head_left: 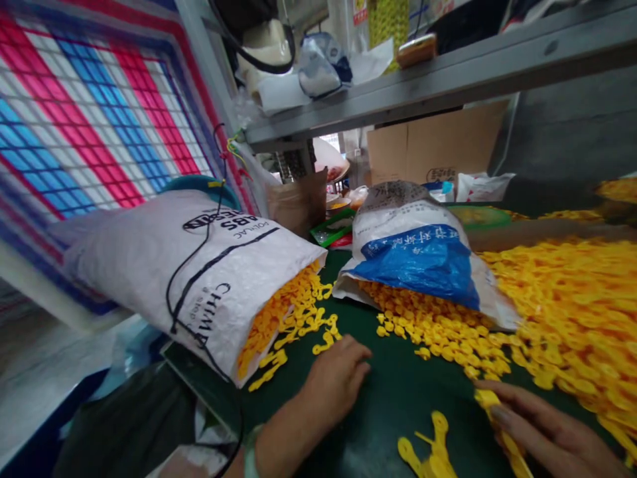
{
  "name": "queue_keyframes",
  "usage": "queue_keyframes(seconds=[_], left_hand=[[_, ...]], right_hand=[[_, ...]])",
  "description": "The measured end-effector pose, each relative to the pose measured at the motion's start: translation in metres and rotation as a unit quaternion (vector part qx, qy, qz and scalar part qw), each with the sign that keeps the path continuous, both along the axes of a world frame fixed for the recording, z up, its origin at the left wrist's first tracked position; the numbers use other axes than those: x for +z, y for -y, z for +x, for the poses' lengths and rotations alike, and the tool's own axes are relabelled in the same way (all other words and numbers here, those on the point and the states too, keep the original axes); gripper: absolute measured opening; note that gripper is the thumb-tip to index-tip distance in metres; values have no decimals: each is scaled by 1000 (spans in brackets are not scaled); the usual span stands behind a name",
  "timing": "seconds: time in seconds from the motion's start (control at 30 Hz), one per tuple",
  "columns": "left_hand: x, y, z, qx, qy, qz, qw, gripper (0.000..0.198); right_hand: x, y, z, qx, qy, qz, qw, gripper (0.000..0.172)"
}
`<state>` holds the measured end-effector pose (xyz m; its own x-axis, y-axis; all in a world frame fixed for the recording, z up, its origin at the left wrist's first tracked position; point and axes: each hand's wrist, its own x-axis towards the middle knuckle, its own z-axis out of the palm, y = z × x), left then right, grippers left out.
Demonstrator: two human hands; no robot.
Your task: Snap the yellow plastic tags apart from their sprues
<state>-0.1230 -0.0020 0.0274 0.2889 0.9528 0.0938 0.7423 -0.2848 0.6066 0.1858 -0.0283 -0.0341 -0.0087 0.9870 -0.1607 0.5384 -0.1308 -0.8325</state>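
Note:
My left hand (339, 373) is over the green tabletop (378, 405), beside the yellow pieces (298, 312) spilling from the white sack; its fingers are curled, and what they hold, if anything, is hidden. At the lower right, my right hand (547, 431) pinches a long yellow plastic part (505, 431) between thumb and fingers. Between the hands, nearer the bottom edge, lie other yellow parts (432, 451) with round ends. Small round yellow pieces (442, 332) pour from the mouth of a blue and white sack.
The white sack (199, 259) lies on the left, with a black cord across it. The blue and white sack (413, 245) stands at the centre back. A large yellow heap (577, 299) covers the right side. A metal shelf (423, 86) crosses above, with a cardboard box (438, 146) behind.

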Motion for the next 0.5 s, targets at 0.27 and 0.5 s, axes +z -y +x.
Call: queue_keyframes(seconds=[0.27,0.5], left_hand=[[-22,-19,-75,93,-162,30,982,6],[-7,8,-20,-57,-20,-6,998,10]], right_hand=[[3,4,-26,89,-27,13,996,37],[47,4,-60,146,-28,174,973,29]])
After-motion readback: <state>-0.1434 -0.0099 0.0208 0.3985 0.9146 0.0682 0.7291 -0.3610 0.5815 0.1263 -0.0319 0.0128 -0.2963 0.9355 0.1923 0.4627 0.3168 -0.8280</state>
